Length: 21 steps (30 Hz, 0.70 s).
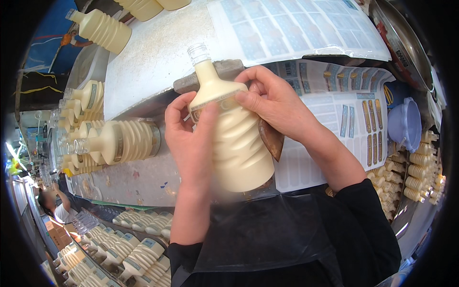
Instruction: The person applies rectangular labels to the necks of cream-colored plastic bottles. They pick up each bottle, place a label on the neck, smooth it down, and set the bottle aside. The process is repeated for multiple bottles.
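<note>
In front of me lies a cream-coloured ribbed bottle [241, 155] with a clear threaded neck, tilted away from me. Its neck rests on a grey block [232, 69]. A narrow patterned label strip [217, 103] curves around the bottle's shoulder. My left hand [189, 126] is closed at the shoulder's left side, thumb on the strip. On the other side, my right hand [275, 103] grips the shoulder, its thumb at the strip's right end. A brown, pointed piece [271, 138] shows beside the bottle, below my right hand; its kind is unclear.
Sheets of labels [330, 115] lie to the right, with another sheet [287, 28] at the far side. Labelled bottles [129, 142] lie at the left; more bottles [143, 256] fill the lower left. A lilac bucket [404, 125] stands at right. Another person [62, 210] is at far left.
</note>
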### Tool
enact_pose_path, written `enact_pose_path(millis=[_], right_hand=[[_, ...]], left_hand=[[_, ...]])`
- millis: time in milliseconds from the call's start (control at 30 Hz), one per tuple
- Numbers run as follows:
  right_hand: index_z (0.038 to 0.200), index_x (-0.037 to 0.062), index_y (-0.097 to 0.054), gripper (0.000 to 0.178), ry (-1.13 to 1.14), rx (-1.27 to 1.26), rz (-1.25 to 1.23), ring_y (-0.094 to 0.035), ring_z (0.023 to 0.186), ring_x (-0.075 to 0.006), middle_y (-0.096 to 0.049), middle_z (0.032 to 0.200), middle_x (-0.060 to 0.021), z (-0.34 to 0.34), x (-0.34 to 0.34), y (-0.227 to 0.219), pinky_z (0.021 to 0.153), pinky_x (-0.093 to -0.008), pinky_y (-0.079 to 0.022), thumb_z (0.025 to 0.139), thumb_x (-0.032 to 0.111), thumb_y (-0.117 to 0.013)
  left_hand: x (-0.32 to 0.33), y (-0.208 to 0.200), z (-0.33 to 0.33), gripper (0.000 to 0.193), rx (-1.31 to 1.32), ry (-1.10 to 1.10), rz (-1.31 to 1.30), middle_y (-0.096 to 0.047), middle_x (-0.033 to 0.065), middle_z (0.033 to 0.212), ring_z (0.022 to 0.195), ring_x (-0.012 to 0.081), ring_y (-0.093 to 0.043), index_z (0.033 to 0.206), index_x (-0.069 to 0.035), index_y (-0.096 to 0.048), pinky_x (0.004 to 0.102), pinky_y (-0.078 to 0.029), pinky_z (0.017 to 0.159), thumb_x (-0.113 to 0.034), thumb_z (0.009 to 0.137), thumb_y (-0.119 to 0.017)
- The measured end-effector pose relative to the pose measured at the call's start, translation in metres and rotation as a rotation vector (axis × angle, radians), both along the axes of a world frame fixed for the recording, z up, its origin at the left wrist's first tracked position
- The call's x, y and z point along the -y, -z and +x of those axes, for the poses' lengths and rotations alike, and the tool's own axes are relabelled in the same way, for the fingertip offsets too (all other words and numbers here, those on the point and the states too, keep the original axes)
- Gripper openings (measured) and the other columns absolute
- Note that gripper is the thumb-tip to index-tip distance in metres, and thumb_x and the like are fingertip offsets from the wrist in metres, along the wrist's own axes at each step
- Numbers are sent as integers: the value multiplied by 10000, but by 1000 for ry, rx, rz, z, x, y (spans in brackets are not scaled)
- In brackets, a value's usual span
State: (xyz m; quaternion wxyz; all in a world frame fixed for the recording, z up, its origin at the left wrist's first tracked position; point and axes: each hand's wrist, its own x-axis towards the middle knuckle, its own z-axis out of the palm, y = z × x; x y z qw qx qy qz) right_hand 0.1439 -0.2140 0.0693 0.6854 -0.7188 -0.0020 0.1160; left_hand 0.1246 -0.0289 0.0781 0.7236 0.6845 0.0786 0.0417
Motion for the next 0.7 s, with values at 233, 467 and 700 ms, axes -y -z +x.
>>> enact_pose_path(millis=[233,467,700], right_hand=[[1172,57,-663,237,83,-27,122,-516,773,-36,-564,860,46,1,5,-1,712,-210,-446,1055,251,-593],[1268,-6,-597,300,192,134,228,-630,1105,-126,-681,1166,-58,-12,14,-28,982,-286,-500,985,81,-646],[1090,-11,-693,202,410,319,-197,-738,820,-236,-751,961,-171,-26,3,-9,750,-335,-568,917,95,-690]], left_hand=[[2,-2,0,420,10,7,12,-629,97,1178,1000,132,-619,1263,8,-560,273,-532,851,-112,919,-769],[1,1,0,376,14,-9,-33,-603,83,1185,1000,120,-588,1278,1,-545,267,-506,869,-127,967,-714],[0,2,0,388,32,25,-33,-600,86,1191,1012,120,-584,1291,0,-537,277,-507,878,-148,978,-712]])
